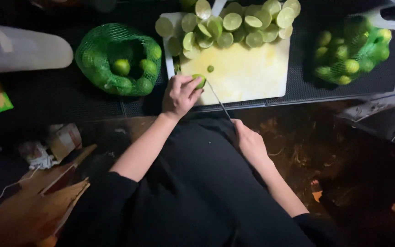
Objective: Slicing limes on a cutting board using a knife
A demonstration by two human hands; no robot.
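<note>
Lime (200, 80) under the left-hand fingers (189, 88): bright green. Cutting board (245, 75) beneath them: pale yellow-white, stained. Halved limes (234, 25) beyond the fingers: pale green faces, darker rinds. Mesh bags to either side (115, 59) (350, 52): green netting. Tabletop (60, 91): black, fine grid pattern. Knife blade (218, 98) beside the fingers: thin, silvery. Clothing: black.

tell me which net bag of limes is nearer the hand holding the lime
The green net bag left of the cutting board; the other bag lies beyond the board's far right edge.

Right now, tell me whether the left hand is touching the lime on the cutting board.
Touching. The head view shows the left hand with fingers wrapped over the lime.
</note>
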